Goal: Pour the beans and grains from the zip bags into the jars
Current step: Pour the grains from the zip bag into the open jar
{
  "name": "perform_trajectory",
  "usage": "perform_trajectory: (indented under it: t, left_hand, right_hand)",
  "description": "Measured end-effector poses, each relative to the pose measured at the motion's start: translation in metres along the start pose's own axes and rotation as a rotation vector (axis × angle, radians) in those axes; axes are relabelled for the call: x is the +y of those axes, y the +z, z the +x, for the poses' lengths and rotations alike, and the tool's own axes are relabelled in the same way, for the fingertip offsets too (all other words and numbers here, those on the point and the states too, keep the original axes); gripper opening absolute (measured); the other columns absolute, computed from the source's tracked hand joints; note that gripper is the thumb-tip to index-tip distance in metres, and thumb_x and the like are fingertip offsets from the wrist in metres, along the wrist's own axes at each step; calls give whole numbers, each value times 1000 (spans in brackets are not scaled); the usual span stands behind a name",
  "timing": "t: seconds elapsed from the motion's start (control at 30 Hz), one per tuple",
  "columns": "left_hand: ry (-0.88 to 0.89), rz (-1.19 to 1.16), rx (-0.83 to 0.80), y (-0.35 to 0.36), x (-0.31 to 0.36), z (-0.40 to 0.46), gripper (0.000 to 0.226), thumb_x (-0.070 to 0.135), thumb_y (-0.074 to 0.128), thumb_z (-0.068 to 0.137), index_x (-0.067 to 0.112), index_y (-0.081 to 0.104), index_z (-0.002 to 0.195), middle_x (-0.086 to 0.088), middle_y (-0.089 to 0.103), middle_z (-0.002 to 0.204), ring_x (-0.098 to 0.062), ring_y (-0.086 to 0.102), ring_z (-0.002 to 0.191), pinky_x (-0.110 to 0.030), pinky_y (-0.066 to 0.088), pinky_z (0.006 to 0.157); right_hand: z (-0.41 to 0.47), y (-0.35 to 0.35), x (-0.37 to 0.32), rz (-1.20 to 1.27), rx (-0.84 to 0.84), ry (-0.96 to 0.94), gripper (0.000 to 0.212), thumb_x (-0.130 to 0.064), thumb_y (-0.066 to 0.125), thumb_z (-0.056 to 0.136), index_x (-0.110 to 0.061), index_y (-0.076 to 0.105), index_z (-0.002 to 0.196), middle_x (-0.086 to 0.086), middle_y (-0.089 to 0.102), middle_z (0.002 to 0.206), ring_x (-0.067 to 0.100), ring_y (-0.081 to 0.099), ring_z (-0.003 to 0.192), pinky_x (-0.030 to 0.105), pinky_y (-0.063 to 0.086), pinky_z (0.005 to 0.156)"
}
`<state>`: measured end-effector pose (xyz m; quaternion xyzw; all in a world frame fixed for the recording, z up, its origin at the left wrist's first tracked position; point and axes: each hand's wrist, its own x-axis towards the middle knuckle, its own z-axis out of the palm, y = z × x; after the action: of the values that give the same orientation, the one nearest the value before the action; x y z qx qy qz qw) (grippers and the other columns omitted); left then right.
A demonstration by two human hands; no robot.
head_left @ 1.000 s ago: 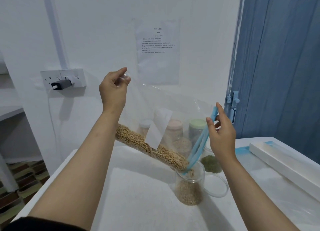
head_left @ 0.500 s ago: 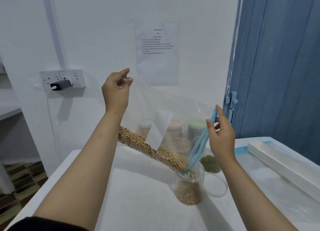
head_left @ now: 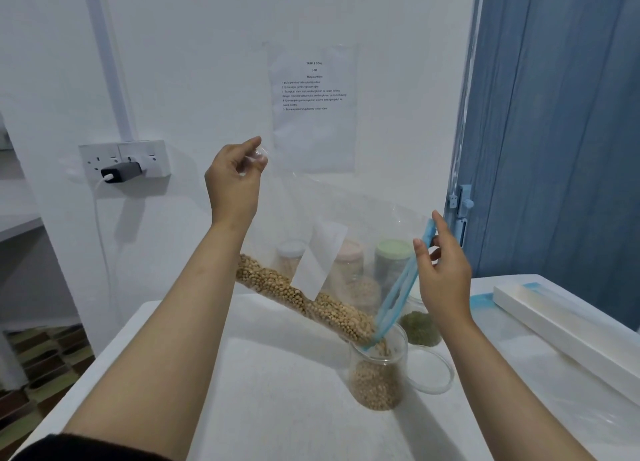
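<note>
Since a second ago the left hand [head_left: 233, 180] has lifted the closed corner of the bag [head_left: 349, 232] a little higher up the wall, so the bag tilts more steeply, and the band of beans [head_left: 304, 296] inside has slid further toward the mouth; the right hand [head_left: 443, 277] has barely shifted. Nearest the camera, the open jar [head_left: 377, 370] stands upright on the white table [head_left: 277, 391], about half full of tan beans, with a clear round lid [head_left: 431, 374] lying flat just beside it on the right. The bag's lowest corner dips into the jar's mouth, and beans are dropping out there. The bag's long axis runs on a slant from upper left down to lower right, its opening pointing down into the jar. The right hand pinches the blue zip strip [head_left: 403, 287] near its upper end between thumb and fingers, holding the mouth apart. The left hand pinches the top left corner of the clear plastic between thumb and curled fingers. A white label is stuck on the bag's side. Behind the open jar sits a jar of green grains [head_left: 420, 327], and further back, seen through the plastic, stand three lidded jars [head_left: 393, 263]. A long white box [head_left: 561, 325] lies on the table's right side. On the wall are a printed sheet [head_left: 313, 104] and a socket [head_left: 124, 161] with a charger plugged in; a blue door [head_left: 554, 131] stands at the right.
</note>
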<state>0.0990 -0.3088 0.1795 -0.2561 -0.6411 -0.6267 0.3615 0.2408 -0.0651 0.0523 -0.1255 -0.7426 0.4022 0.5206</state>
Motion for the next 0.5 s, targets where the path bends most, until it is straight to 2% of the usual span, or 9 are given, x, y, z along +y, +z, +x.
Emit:
perform_trajectory:
  t: [0.33, 0.5]
  left_hand:
    - [14, 8, -7, -1, 0, -1, 27, 8, 66, 93, 15, 70, 118, 10, 63, 96, 8, 58, 87, -8, 44, 83]
    - [10, 16, -16, -1, 0, -1, 28, 8, 67, 92, 16, 71, 118, 10, 63, 95, -2, 60, 90, -12, 46, 86]
  right_hand:
    - [-1, -1, 1, 0, -3, -12, 51, -28, 54, 102, -29, 40, 150, -2, 57, 115, 8, 52, 83, 12, 43, 70]
    - [-1, 0, 0, -15, 0, -24, 50, -27, 55, 102, -26, 41, 150, -3, 57, 110, 8, 53, 81, 24, 46, 74]
